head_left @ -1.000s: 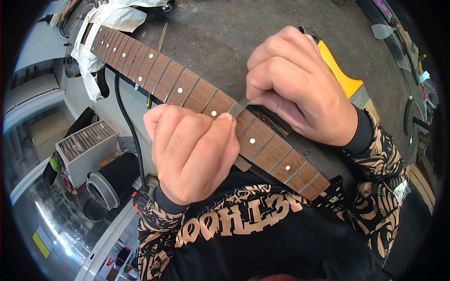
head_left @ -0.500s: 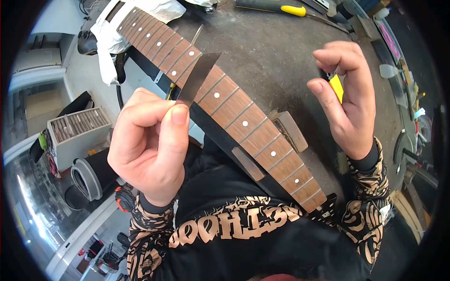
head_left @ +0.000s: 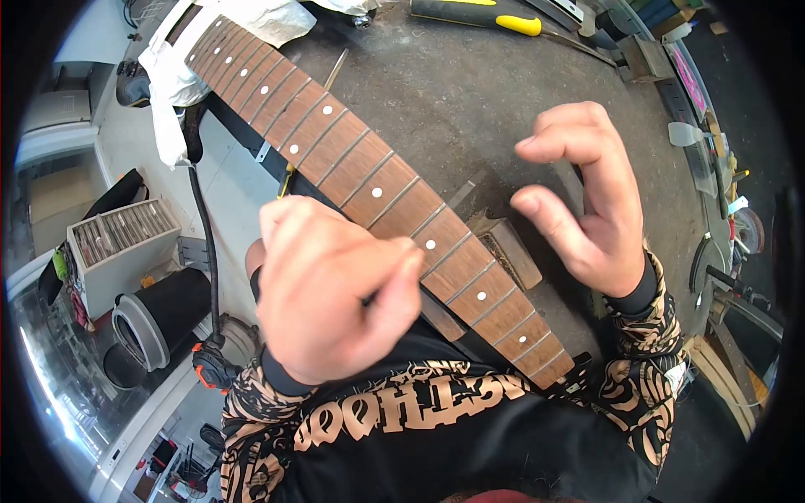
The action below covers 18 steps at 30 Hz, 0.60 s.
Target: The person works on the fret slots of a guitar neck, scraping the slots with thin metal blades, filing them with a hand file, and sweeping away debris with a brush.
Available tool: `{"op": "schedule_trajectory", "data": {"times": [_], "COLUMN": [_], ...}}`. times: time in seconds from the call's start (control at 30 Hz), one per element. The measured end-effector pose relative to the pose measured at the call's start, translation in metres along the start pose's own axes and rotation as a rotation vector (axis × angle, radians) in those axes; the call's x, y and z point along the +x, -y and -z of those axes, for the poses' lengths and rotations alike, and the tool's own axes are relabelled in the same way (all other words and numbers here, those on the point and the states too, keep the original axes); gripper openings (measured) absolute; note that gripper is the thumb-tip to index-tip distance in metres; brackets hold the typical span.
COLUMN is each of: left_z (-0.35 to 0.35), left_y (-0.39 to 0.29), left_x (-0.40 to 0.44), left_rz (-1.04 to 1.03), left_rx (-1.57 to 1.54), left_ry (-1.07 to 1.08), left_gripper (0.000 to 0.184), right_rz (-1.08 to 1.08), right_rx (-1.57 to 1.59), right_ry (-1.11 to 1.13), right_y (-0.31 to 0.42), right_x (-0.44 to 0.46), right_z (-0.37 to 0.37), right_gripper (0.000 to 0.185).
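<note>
A guitar neck (head_left: 376, 193) with a brown fretboard, metal frets and white dots lies diagonally across the bench toward my body. My left hand (head_left: 335, 293), blurred by motion, is closed in a pinch over the neck's near edge. The thin dark metal plate it was gripping is mostly hidden by the hand. A faint grey strip (head_left: 467, 191) shows past the neck's far edge; I cannot tell whether it is the plate's end. To the right, my right hand (head_left: 595, 201) hovers over the bench with thumb and fingers apart, holding nothing visible.
A small wooden block (head_left: 516, 251) sits against the neck's far side. Toward the back lies a file with a black and yellow handle (head_left: 474, 14). White cloth (head_left: 168, 92) bunches by the neck's far end. A box of packed flat items (head_left: 126, 243) stands at left.
My left hand has moved right and down to the fretboard, and the plate no longer shows clearly. My right hand has shifted left; the yellow piece between its fingers is out of sight.
</note>
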<state>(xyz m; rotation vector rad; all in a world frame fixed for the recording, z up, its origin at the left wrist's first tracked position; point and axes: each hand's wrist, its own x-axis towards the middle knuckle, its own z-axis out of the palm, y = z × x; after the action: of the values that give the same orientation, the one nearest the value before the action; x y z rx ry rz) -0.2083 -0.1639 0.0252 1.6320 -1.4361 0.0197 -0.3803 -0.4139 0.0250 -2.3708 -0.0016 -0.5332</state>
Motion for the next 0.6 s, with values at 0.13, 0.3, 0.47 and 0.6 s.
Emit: {"op": "schedule_trajectory", "data": {"times": [0.13,0.3,0.47,0.6], "left_z": [-0.012,-0.019,-0.019,-0.018], "left_y": [-0.011,-0.01,-0.01,-0.01], "left_x": [0.001,0.001,0.006,0.008], "left_rz": [-0.027,-0.041,-0.059,-0.059], "left_rx": [0.035,0.045,0.063,0.061], "left_ry": [0.077,0.08,0.075,0.069], "left_gripper": [0.037,0.037,0.032,0.029], "right_rz": [0.065,0.125,0.123,0.127], "right_rx": [0.015,0.002,0.014,0.024], "right_ry": [0.015,0.01,-0.001,-0.02], "right_y": [0.007,0.006,0.008,0.008], "right_x": [0.001,0.004,0.006,0.008], "right_z": [-0.006,-0.013,-0.017,-0.02], "right_gripper": [0.042,0.039,0.038,0.036]}}
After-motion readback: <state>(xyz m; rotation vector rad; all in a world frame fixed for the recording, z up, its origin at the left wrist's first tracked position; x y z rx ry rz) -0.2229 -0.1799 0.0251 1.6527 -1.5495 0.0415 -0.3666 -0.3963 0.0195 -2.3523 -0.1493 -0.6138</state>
